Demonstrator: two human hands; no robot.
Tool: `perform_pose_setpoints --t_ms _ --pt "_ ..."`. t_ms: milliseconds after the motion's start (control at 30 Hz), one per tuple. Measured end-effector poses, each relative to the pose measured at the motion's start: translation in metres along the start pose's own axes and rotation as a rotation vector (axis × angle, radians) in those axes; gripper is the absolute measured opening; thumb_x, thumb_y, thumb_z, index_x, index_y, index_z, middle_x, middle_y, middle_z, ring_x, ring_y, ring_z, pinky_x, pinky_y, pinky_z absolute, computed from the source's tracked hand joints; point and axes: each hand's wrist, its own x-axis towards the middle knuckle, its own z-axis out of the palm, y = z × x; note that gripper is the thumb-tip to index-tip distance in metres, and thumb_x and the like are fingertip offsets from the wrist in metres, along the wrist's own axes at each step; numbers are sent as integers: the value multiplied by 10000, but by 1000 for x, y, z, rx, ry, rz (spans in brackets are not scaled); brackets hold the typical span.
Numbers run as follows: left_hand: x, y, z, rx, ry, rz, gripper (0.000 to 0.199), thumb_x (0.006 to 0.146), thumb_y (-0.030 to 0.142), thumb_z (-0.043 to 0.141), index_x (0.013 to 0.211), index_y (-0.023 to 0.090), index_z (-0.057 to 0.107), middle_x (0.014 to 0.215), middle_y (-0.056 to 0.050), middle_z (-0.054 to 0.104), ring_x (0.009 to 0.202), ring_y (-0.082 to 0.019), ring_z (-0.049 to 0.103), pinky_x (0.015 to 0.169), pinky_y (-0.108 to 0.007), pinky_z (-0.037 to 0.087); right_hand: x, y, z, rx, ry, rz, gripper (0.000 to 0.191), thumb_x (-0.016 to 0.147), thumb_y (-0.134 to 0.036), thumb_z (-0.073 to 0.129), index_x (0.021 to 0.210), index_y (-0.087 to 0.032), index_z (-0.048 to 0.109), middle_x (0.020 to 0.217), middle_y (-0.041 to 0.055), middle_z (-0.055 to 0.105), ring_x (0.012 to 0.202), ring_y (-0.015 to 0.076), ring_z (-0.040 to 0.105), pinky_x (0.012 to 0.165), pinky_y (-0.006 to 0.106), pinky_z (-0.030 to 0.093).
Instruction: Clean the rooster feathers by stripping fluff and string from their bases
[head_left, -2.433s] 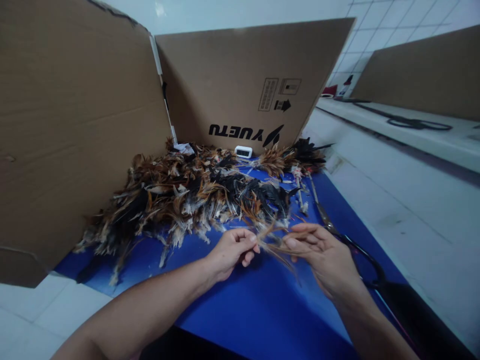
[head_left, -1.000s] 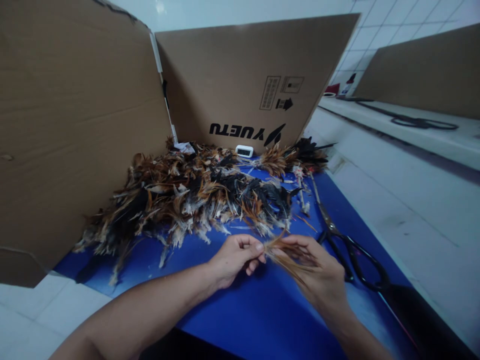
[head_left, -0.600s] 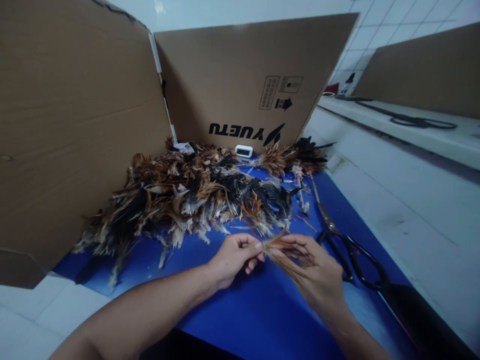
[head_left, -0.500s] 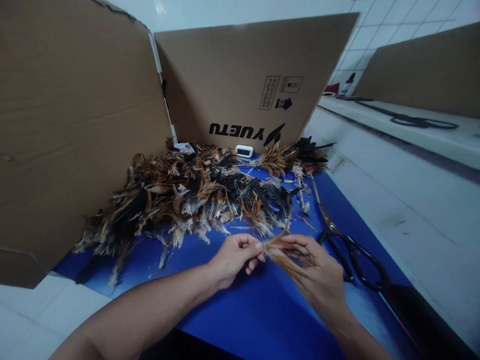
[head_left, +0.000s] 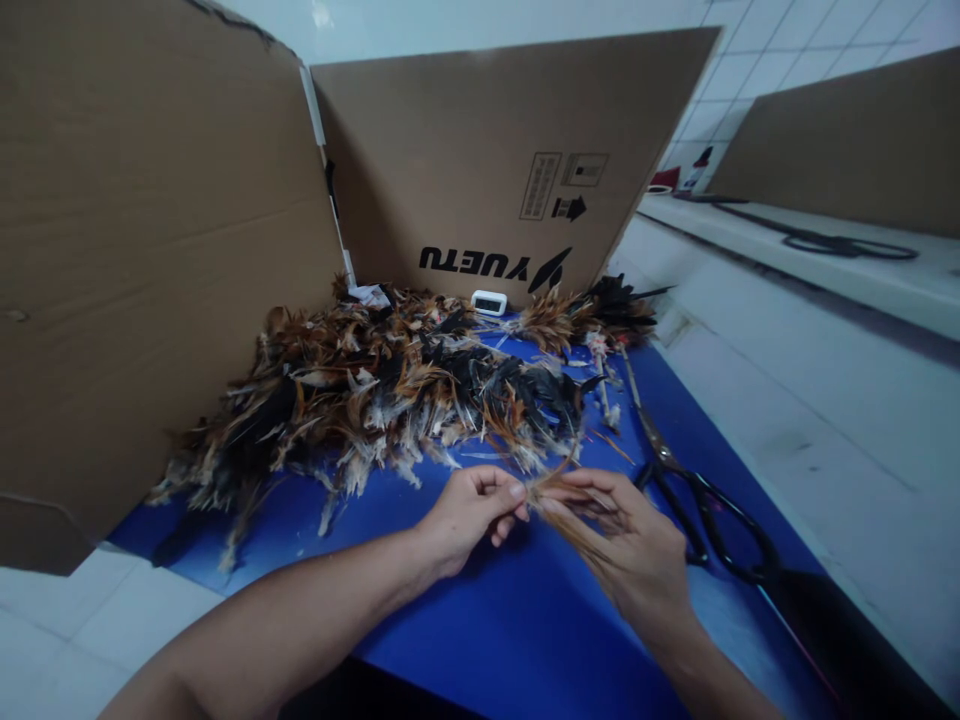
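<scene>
Brown feathers [head_left: 571, 530] are held in a small bunch between my two hands, above the front of the blue table [head_left: 517, 620]. My left hand [head_left: 480, 510] is closed, with thumb and index finger pinching the pale base of the bunch. The fingers of my right hand [head_left: 634, 540] close around the longer brown ends, and its palm side is partly hidden. Just beyond my hands lies a large loose heap of brown, black and grey feathers [head_left: 405, 390]. Black-handled scissors [head_left: 675, 470] rest to the right of my right hand.
Upright cardboard panels stand at the left [head_left: 157, 250] and the back [head_left: 420, 160]. A small white digital timer [head_left: 489, 303] sits against the back panel, near bundled feathers [head_left: 555, 322]. On the right-hand ledge [head_left: 840, 225] are another pair of scissors [head_left: 847, 246] and a small bottle [head_left: 697, 170].
Both hands stay in nearly the same place. The brown feathers have shifted slightly against the right hand's fingers; the heap and scissors are unchanged.
</scene>
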Motion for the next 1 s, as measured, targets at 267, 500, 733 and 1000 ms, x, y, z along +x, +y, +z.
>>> perform_pose_setpoints --t_ms 267,500,733,1000 --pt "0 1 -1 -77 -4 43 330 692 417 689 692 121 543 612 8 553 394 -25 383 372 -170 266 7 4 1 183 -38 155 452 551 -419 803 883 -189 601 802 64 699 735 213 673 669 335 571" --pt "2 11 -5 -173 41 62 302 683 365 710 716 127 528 633 15 547 413 -20 382 379 -167 245 22 22 -26 -313 16 2 245 728 -390 649 867 -189 643 761 44 665 670 178 619 669 338 517" --pt "6 15 -8 -167 85 83 316 697 384 693 671 117 527 613 22 519 416 -14 369 385 -171 244 36 35 -52 -787 -166 -226 131 758 -307 550 775 -235 658 763 32 664 735 215 605 715 370 473" --pt "6 13 -9 -164 94 81 321 686 395 700 688 125 527 638 21 528 425 -16 376 390 -170 249 35 51 -39 -867 -243 -326 170 818 -324 522 857 -217 649 774 53 628 769 225 576 730 374 460"
